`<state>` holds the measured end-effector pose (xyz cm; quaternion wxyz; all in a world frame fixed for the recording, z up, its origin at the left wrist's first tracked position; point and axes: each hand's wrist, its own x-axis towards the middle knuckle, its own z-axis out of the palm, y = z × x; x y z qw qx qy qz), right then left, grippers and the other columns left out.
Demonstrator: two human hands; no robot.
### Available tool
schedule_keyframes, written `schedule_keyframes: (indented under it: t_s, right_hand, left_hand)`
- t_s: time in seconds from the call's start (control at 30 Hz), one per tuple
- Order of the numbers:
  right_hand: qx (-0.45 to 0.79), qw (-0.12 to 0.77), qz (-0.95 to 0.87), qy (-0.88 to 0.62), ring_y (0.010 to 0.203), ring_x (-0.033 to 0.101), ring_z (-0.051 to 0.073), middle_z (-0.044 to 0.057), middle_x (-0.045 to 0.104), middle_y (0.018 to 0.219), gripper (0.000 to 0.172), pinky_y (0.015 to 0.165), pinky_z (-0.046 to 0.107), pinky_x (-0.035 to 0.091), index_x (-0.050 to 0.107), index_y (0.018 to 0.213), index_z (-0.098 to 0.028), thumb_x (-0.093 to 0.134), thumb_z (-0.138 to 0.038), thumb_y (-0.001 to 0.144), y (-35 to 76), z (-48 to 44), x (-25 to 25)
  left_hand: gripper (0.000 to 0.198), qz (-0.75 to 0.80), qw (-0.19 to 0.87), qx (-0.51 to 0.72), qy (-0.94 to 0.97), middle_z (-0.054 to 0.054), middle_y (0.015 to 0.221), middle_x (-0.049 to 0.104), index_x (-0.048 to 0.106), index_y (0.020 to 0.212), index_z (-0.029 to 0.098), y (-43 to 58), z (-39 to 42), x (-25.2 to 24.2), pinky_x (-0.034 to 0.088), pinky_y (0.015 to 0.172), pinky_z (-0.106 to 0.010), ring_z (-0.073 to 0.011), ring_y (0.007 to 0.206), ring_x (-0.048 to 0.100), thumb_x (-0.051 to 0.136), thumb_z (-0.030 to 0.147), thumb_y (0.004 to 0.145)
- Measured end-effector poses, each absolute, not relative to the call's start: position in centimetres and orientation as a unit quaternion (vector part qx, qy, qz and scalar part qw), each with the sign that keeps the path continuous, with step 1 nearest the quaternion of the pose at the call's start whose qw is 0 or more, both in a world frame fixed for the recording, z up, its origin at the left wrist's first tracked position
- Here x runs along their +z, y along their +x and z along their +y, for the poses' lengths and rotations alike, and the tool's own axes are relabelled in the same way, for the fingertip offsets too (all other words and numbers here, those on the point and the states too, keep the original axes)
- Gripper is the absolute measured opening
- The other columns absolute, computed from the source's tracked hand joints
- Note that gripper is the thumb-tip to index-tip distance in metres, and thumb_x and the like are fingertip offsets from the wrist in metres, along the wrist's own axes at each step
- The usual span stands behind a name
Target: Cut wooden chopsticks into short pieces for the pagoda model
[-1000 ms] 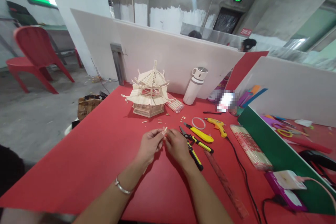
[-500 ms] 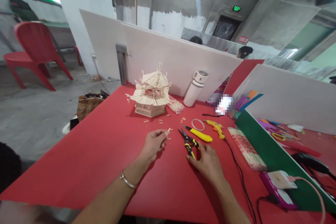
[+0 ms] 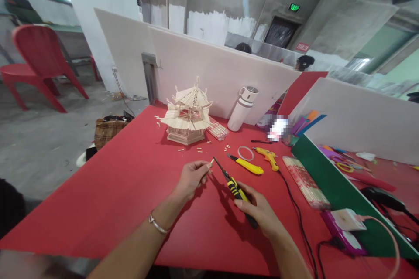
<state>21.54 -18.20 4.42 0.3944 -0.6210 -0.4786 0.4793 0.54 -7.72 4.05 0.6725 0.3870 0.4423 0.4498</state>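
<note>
My left hand (image 3: 191, 177) pinches a short wooden stick (image 3: 211, 162) above the red table (image 3: 124, 192). My right hand (image 3: 258, 211) grips the yellow-and-black handles of a pair of snips (image 3: 231, 182), whose closed blades point up and left toward the stick's tip, almost touching it. A pagoda model (image 3: 187, 113) built of wooden sticks stands further back on the table, with small cut stick pieces (image 3: 199, 151) scattered in front of it.
A yellow utility knife (image 3: 247, 165), a tape ring (image 3: 245, 153), a yellow glue gun (image 3: 268, 157) with a black cord, and a pack of sticks (image 3: 306, 182) lie to the right. A white bottle (image 3: 241, 108) stands by the white partition (image 3: 212, 69). A green divider (image 3: 340, 192) borders the right.
My right hand left the stick, reached to the snips lying on the table, picked them up and brought their blades up to the stick in my left hand.
</note>
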Motion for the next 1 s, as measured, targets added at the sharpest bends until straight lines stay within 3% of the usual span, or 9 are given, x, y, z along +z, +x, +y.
schedule_keyframes:
  t_s: [0.2,0.43,0.57,0.77,1.0]
  right_hand:
    - [0.443,0.394,-0.512,-0.622,0.121,0.062,0.033,0.013,0.066,0.131,0.070,0.103,0.044,0.049,0.064,0.133,-0.018,0.081,-0.045,0.071,21.4,-18.1,3.6]
    - [0.525,0.454,-0.438,-0.571,0.115,0.065,0.033,0.013,0.068,0.131,0.072,0.096,0.045,0.054,0.063,0.134,-0.019,0.078,-0.056,0.074,21.7,-18.5,2.8]
    - [0.511,0.425,-0.488,-0.566,0.124,0.061,0.034,0.013,0.067,0.133,0.071,0.108,0.048,0.046,0.065,0.132,-0.018,0.084,-0.048,0.070,21.2,-18.4,3.8]
    - [0.463,0.398,-0.546,-0.574,0.123,0.062,0.034,0.012,0.068,0.132,0.071,0.108,0.049,0.046,0.061,0.137,-0.019,0.081,-0.046,0.074,21.0,-18.3,4.5]
    - [0.359,0.380,-0.599,-0.607,0.131,0.057,0.034,0.011,0.063,0.139,0.072,0.112,0.051,0.043,0.061,0.138,-0.025,0.083,-0.043,0.072,21.6,-19.0,5.1]
  left_hand:
    - [0.044,0.445,0.668,0.449,0.392,0.001,0.053,0.059,0.069,0.069,0.012,0.5,-7.7,4.2,0.024,0.037,-0.017,-0.0030,0.036,0.037,0.084,0.052,0.057]
    - [0.043,0.448,0.664,0.445,0.400,0.000,0.052,0.059,0.069,0.070,0.012,0.4,-7.6,4.0,0.027,0.037,-0.018,-0.0037,0.036,0.038,0.082,0.052,0.061]
    - [0.043,0.443,0.660,0.446,0.412,0.000,0.053,0.060,0.068,0.067,0.013,0.3,-7.6,4.0,0.025,0.038,-0.018,-0.0038,0.036,0.038,0.082,0.053,0.059]
    - [0.038,0.433,0.655,0.427,0.449,0.003,0.040,0.049,0.068,0.064,0.014,0.0,-7.4,3.8,0.021,0.040,-0.019,-0.0051,0.035,0.035,0.078,0.050,0.066]
    - [0.029,0.387,0.659,0.435,0.476,0.000,0.051,0.060,0.070,0.062,0.014,-0.1,-7.9,4.9,0.028,0.043,-0.020,-0.0058,0.039,0.043,0.078,0.042,0.065]
